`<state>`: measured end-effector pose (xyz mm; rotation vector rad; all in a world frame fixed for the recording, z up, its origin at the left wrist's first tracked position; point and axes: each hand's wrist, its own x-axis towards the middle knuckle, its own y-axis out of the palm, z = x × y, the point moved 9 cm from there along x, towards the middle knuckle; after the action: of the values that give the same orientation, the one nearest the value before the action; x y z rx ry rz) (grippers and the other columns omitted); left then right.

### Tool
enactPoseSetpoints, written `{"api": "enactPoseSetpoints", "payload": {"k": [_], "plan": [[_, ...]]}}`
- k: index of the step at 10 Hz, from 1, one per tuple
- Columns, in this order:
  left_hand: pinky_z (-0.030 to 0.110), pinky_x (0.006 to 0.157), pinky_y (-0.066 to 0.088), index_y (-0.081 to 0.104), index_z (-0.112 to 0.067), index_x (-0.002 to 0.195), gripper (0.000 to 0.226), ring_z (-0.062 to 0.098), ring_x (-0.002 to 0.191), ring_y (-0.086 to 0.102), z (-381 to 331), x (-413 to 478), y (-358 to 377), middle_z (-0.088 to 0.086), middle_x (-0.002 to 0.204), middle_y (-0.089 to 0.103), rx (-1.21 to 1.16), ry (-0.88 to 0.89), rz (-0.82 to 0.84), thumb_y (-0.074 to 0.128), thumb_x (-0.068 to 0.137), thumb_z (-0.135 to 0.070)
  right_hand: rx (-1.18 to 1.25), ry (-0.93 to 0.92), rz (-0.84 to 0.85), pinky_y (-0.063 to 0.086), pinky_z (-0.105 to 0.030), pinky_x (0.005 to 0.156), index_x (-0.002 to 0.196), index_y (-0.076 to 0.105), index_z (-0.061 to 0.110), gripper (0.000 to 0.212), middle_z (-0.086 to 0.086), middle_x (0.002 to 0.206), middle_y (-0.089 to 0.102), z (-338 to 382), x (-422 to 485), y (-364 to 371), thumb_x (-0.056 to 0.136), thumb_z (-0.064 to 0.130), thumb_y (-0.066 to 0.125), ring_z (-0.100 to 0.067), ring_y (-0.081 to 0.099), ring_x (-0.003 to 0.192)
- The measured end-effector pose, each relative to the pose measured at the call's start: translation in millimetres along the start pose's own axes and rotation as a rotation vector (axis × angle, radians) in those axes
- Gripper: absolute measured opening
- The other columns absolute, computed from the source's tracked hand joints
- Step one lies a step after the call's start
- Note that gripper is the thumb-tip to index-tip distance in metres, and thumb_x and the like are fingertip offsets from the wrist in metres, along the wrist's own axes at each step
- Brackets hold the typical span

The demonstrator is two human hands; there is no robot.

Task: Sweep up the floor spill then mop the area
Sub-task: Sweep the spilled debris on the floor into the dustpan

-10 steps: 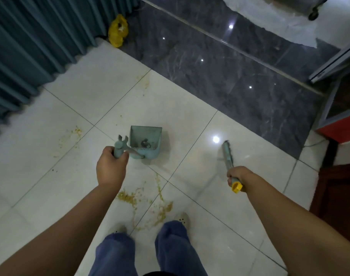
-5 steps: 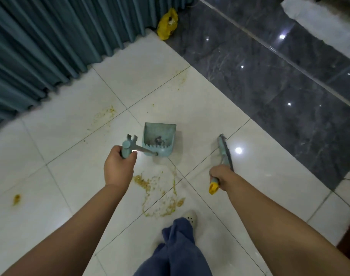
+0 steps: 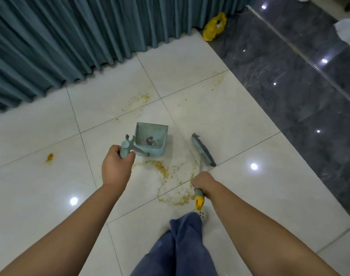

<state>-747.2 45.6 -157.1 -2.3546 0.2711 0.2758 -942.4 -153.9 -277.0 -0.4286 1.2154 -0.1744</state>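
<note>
My left hand (image 3: 116, 168) grips the handle of a pale teal dustpan (image 3: 151, 141), whose pan hangs just above the white tiles with a bit of dark debris inside. My right hand (image 3: 203, 183) holds the yellow-ended handle of a teal broom (image 3: 203, 151), its head touching the floor right of the pan. A yellow-brown crumbly spill (image 3: 166, 174) lies between the two tools and curves toward my feet. Smaller patches of spill (image 3: 140, 98) sit farther out, and one orange blob (image 3: 49, 157) lies to the left.
A teal curtain (image 3: 80, 34) hangs along the far left edge of the floor. A yellow plastic bag (image 3: 215, 26) lies at its end. Dark glossy marble flooring (image 3: 289, 80) borders the white tiles on the right. My blue trouser leg (image 3: 180, 246) and white shoe are below.
My view has swung left, bringing more curtain and the orange blob into sight. The broom head has come down to the floor right of the dustpan, and one leg has stepped forward.
</note>
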Motion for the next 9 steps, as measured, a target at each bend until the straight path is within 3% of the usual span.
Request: {"api": "enactPoseSetpoints", "payload": {"k": [1, 2, 3, 4, 6, 7, 8, 9], "plan": [[0.042, 0.060, 0.051, 0.049, -0.015, 0.088, 0.013, 0.038, 0.071, 0.063, 17, -8, -20, 0.011, 0.072, 0.060, 0.012, -0.019, -0.025, 0.057, 0.085, -0.026, 0.076, -0.010, 0.053, 0.039, -0.017, 0.059, 0.120, 0.057, -0.002, 0.030, -0.017, 0.113, 0.059, 0, -2, 38, 0.094, 0.004, 0.044, -0.019, 0.048, 0.086], [0.042, 0.061, 0.052, 0.050, -0.013, 0.089, 0.016, 0.038, 0.073, 0.065, 28, -16, -36, 0.011, 0.073, 0.060, 0.009, -0.035, -0.050, 0.057, 0.086, -0.027, 0.056, 0.006, 0.075, 0.046, -0.025, 0.069, 0.069, 0.045, 0.013, 0.026, -0.002, 0.072, 0.044, 4, -19, 59, 0.093, 0.004, 0.045, -0.011, 0.044, 0.062], [0.040, 0.062, 0.051, 0.051, -0.011, 0.089, 0.018, 0.037, 0.073, 0.065, 36, -24, -47, 0.011, 0.074, 0.061, -0.001, -0.052, -0.064, 0.057, 0.086, -0.028, 0.083, 0.072, 0.067, 0.044, -0.028, 0.056, 0.074, 0.048, 0.004, 0.016, -0.008, 0.068, 0.047, -3, -32, 71, 0.090, 0.004, 0.047, -0.019, 0.049, 0.061], [0.042, 0.063, 0.053, 0.051, -0.011, 0.090, 0.018, 0.035, 0.073, 0.065, 38, -31, -49, 0.007, 0.072, 0.060, -0.015, -0.071, -0.056, 0.057, 0.085, -0.027, 0.153, 0.132, 0.107, 0.042, -0.029, 0.047, 0.093, 0.052, -0.002, 0.005, -0.012, 0.064, 0.049, -16, -47, 69, 0.091, 0.002, 0.050, -0.020, 0.047, 0.051], [0.038, 0.063, 0.051, 0.051, -0.013, 0.092, 0.016, 0.031, 0.073, 0.064, 18, -40, -31, 0.007, 0.076, 0.062, -0.017, -0.056, -0.022, 0.057, 0.087, -0.027, 0.335, 0.183, 0.069, 0.039, -0.025, 0.041, 0.072, 0.049, -0.002, 0.019, -0.012, 0.057, 0.046, -55, -60, 26, 0.092, -0.003, 0.047, -0.018, 0.040, 0.044], [0.039, 0.065, 0.051, 0.051, -0.011, 0.091, 0.018, 0.033, 0.073, 0.064, -1, -41, -11, 0.008, 0.076, 0.062, -0.024, -0.048, -0.009, 0.057, 0.087, -0.027, 0.411, 0.194, 0.011, 0.037, -0.022, 0.039, 0.077, 0.050, -0.003, 0.014, -0.012, 0.058, 0.045, -74, -56, -16, 0.091, -0.005, 0.046, -0.017, 0.041, 0.044], [0.040, 0.065, 0.051, 0.051, -0.011, 0.088, 0.019, 0.034, 0.071, 0.064, -26, -38, 15, 0.009, 0.076, 0.062, -0.025, -0.036, -0.002, 0.058, 0.086, -0.028, 0.475, 0.218, -0.054, 0.038, -0.020, 0.037, 0.096, 0.053, -0.008, 0.009, -0.013, 0.060, 0.047, -100, -44, -69, 0.091, -0.006, 0.046, -0.018, 0.042, 0.045], [0.037, 0.061, 0.048, 0.050, -0.011, 0.086, 0.018, 0.034, 0.070, 0.064, -57, -33, 52, 0.012, 0.075, 0.063, -0.023, -0.033, 0.002, 0.057, 0.086, -0.027, 0.526, 0.223, -0.128, 0.040, -0.017, 0.034, 0.117, 0.050, -0.011, 0.028, -0.015, 0.063, 0.048, -135, -20, -130, 0.090, -0.007, 0.047, -0.019, 0.044, 0.045]]}}
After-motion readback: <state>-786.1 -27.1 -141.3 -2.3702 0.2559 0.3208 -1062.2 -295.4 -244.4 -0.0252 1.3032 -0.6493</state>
